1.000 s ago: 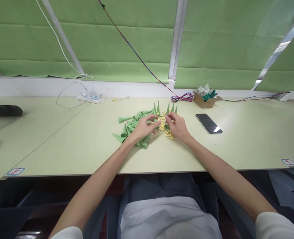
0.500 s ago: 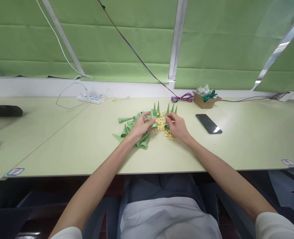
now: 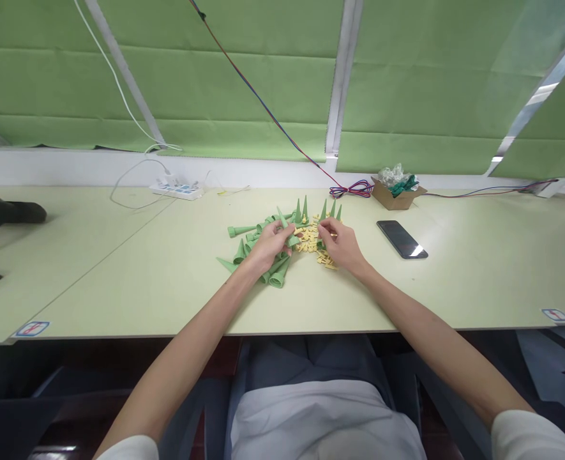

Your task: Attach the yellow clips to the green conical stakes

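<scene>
My left hand (image 3: 269, 246) is closed around a small green plastic cone (image 3: 292, 241), whose tip leans up and to the left. A pile of similar green cones (image 3: 277, 280) lies beneath and around that hand, most of them on their sides. My right hand (image 3: 343, 245) is pinched over the right edge of a heap of small yellow pieces (image 3: 307, 239); whatever its fingertips hold is hidden. Behind the heap, several green cones (image 3: 323, 209) stand with their points up.
To the right lies a black phone (image 3: 401, 239). At the back are a small cardboard box (image 3: 394, 198) with plastic wrap and green material, a coiled red-and-blue cable (image 3: 354, 188) and a white power strip (image 3: 177, 189). A dark object (image 3: 11, 210) sits at the far left.
The cone in my left hand has tipped from nearly upright to leaning left, and the fingers have drawn in around it. My right hand stays almost where it was.
</scene>
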`<state>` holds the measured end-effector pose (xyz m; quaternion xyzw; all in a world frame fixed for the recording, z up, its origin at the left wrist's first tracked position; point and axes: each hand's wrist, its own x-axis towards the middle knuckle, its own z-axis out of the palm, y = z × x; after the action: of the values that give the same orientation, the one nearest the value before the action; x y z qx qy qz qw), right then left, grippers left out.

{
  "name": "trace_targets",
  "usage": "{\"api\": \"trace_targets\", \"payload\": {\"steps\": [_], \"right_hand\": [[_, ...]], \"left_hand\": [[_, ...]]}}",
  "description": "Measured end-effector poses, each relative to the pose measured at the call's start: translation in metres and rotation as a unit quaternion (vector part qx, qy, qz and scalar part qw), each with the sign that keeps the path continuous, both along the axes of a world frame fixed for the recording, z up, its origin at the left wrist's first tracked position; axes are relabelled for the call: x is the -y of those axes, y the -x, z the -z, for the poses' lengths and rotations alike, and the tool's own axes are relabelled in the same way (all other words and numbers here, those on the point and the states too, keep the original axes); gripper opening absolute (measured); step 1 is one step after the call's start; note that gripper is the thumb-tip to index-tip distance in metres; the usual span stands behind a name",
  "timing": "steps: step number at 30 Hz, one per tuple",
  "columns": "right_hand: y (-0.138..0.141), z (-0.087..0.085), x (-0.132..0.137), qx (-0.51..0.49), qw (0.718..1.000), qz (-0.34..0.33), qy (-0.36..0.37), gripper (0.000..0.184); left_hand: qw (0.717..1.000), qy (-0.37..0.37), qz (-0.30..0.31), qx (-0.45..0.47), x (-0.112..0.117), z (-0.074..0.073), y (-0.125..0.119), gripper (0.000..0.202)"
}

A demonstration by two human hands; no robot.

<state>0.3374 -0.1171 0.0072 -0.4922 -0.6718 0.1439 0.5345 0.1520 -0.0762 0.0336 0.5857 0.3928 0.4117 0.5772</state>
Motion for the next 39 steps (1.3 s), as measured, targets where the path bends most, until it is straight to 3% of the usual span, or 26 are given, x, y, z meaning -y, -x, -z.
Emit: {"api": "trace_targets", "payload": {"steps": [6, 14, 39], "right_hand": [[0.0007, -0.0007, 0.0006, -0.011, 1.000, -0.021, 0.010, 0.027], [0.0019, -0.0012, 0.0023, -0.026, 0.998, -0.048, 0.012, 0.029], [0.0022, 0.0015, 0.0003, -0.103, 0.983, -0.138, 0.065, 0.024]], "left_hand": [[0.999, -0.020, 0.035, -0.013, 0.0045, -0.0025, -0.0009, 0.027], [0.997, -0.057, 0.012, -0.052, 0.0040, -0.0018, -0.0020, 0.030], [0.991, -0.110, 0.059, -0.050, 0.0024, 0.0042, -0.0013, 0.038]]}}
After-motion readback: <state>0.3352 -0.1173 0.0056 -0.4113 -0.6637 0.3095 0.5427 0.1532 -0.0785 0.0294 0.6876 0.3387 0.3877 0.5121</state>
